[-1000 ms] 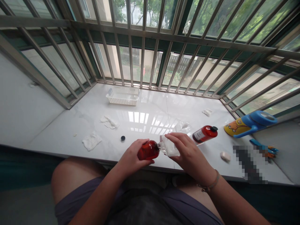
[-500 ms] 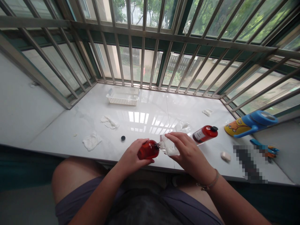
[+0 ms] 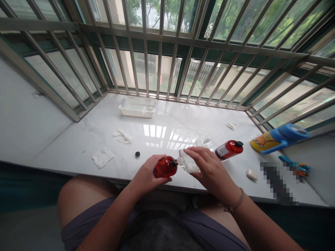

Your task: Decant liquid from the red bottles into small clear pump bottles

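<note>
a person's two bare hands meet over the near edge of a white counter. the left hand has its fingers curled around a red bottle, mouth facing right; the right hand grips a clear bottle, its neck pointing left. the two mouths meet or nearly so; contact is too small to tell. a black cap lies nearby. good handling here likely means keeping both necks in line, tilting slowly, and holding firmly without squeezing, so nothing drips.
</note>
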`<act>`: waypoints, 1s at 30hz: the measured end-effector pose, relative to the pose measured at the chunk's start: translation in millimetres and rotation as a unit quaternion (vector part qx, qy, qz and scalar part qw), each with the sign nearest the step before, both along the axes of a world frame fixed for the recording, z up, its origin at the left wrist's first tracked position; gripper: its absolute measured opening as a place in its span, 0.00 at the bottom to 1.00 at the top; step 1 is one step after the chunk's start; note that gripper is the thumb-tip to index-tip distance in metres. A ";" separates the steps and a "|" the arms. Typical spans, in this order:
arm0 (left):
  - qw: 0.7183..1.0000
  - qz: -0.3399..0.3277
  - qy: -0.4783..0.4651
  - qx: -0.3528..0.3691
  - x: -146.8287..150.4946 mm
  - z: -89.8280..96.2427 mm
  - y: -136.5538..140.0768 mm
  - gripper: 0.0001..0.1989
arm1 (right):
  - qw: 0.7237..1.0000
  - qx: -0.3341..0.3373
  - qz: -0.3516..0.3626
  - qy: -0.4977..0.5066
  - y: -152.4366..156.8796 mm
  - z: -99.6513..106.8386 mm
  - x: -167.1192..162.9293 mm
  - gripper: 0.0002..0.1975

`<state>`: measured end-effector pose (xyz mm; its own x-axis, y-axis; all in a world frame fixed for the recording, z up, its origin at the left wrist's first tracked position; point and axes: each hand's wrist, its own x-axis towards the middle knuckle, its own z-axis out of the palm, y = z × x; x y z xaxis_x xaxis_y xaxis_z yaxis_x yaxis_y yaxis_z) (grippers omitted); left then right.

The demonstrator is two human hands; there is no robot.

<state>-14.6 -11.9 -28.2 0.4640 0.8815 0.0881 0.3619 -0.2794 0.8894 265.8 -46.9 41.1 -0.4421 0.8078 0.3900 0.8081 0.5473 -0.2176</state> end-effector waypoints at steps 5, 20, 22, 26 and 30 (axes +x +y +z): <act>1.000 0.000 0.003 -0.002 -0.5 -2.6 0.2 0.40 | 1.000 0.005 0.000 -0.002 0.2 1.7 -0.6 0.37; 1.000 0.001 0.007 -0.001 -0.7 -6.6 1.3 0.41 | 1.000 0.017 -0.008 -0.022 -0.1 2.8 -0.2 0.39; 1.000 0.001 0.007 0.000 -0.5 -7.2 1.4 0.41 | 1.000 0.016 -0.009 -0.023 -0.2 2.6 0.1 0.39; 1.000 0.001 0.004 0.001 -0.2 -8.5 1.8 0.40 | 0.999 0.015 -0.008 -0.027 -0.6 2.1 0.4 0.39; 1.000 0.002 0.004 0.003 -0.4 -8.6 1.6 0.40 | 0.999 0.018 -0.007 -0.034 -0.6 2.4 -0.1 0.39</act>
